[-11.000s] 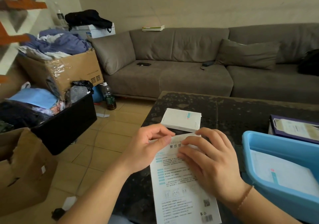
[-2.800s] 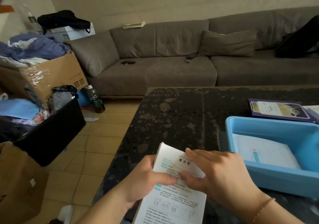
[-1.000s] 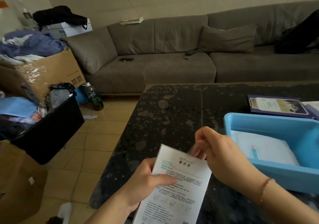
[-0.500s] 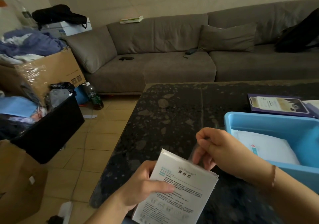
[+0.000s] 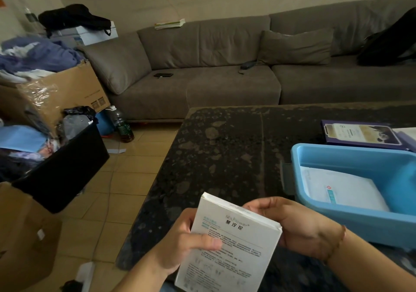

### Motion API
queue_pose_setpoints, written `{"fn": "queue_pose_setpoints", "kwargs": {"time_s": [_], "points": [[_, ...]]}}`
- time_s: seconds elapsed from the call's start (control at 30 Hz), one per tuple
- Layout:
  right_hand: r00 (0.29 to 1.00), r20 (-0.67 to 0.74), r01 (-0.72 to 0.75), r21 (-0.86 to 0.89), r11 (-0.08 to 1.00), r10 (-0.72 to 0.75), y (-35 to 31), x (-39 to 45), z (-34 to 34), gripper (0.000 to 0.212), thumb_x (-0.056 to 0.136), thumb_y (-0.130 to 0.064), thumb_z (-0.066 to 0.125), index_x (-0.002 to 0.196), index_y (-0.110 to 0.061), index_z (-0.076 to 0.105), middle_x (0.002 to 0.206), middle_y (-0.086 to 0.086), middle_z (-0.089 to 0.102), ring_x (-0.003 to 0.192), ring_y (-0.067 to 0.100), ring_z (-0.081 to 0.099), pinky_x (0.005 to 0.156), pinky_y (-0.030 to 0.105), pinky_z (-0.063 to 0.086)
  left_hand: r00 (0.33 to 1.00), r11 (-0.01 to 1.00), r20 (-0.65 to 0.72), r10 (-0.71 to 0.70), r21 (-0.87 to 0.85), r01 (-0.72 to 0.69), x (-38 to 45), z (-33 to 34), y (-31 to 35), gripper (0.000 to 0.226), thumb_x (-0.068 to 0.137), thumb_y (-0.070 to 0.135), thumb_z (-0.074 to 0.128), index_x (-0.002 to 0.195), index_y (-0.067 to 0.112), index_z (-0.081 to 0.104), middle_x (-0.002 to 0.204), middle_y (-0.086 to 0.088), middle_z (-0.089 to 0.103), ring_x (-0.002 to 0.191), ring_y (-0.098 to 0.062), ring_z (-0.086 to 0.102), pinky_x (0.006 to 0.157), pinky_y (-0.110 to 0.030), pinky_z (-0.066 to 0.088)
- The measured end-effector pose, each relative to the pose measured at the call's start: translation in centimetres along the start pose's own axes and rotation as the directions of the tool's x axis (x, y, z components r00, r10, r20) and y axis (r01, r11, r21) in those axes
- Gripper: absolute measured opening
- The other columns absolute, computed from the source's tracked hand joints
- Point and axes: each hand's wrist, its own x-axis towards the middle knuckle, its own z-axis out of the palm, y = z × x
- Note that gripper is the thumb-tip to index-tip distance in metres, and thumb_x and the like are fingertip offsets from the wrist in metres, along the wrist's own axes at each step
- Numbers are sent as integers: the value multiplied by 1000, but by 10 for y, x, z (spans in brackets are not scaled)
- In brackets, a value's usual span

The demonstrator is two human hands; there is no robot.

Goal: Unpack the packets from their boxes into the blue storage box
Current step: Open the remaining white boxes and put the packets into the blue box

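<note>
Left hand (image 5: pixel 180 244): grips white box (image 5: pixel 227 246), thumb across its printed face. Right hand (image 5: pixel 292 226): fingers curled round the box's upper right corner. Box held above dark bench (image 5: pixel 225 156) edge. Blue storage box (image 5: pixel 351 222), right, contains white packet (image 5: pixel 342 188). Purple box (image 5: pixel 360 134) behind.

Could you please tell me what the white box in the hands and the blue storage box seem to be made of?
White box: probably thin matte cardboard, judging by its printed face and slightly scuffed top edge. Blue storage box: looks like moulded plastic, smooth with a soft sheen and rounded rim.
</note>
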Motion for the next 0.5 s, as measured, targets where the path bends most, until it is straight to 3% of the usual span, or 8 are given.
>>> {"fn": "queue_pose_setpoints", "kwargs": {"time_s": [0.1, 0.2, 0.27, 0.33, 0.4, 0.5], "points": [[998, -58, -4, 152, 988, 13, 4, -6, -1, 20, 90, -9, 55, 95, -4, 74, 100, 24, 71, 81, 29, 71, 65, 40, 59, 1000, 1000, -3, -6, -9, 6, 1, -3, -4, 32, 78, 16, 71, 109, 21, 74, 115, -13, 72, 110, -38, 65, 94, -50, 52], [981, -195, 53, 174, 983, -19, 8, -17, 1, 19, 92, -6, 55, 100, -4, 72, 98, 27, 70, 83, 33, 68, 81, 49, 55, 999, 999, -34, -13, -39, 11, 1, -2, -4, 31, 76, 18, 71, 105, 26, 76, 112, -9, 73, 108, -33, 67, 90, -42, 54], [946, -308, 162, 171, 972, -103, 11, -26, 10, 19, 91, -13, 56, 99, -4, 71, 93, 28, 69, 78, 33, 67, 71, 43, 56, 998, 999, -58, -14, -49, 11, 2, -3, -4, 31, 75, 17, 72, 105, 24, 76, 112, -11, 73, 108, -35, 67, 90, -45, 54], [898, -363, 265, 1, 964, -246, 13, -36, 23, 22, 89, -28, 60, 94, -10, 73, 92, 24, 70, 79, 28, 69, 64, 35, 57, 999, 999, -43, -4, -52, 2, 4, -4, -5, 32, 75, 15, 72, 107, 19, 75, 113, -16, 72, 108, -39, 66, 91, -50, 53], [853, -356, 314, -233, 920, -381, 11, -45, 35, 26, 79, -38, 64, 92, -19, 75, 89, 6, 75, 84, 15, 72, 69, 28, 58, 1000, 998, -13, 6, -70, -7, 5, -6, -6, 33, 77, 11, 71, 110, 14, 74, 114, -18, 71, 107, -41, 66, 91, -50, 53], [791, -343, 318, -478, 819, -507, 4, -51, 42, 15, 79, -31, 74, 92, -25, 74, 85, -10, 76, 83, 4, 72, 66, 21, 57, 1000, 996, 9, 14, -91, -13, 3, -7, -4, 33, 79, 8, 69, 112, 12, 73, 115, -18, 71, 108, -40, 66, 90, -48, 53]]}}
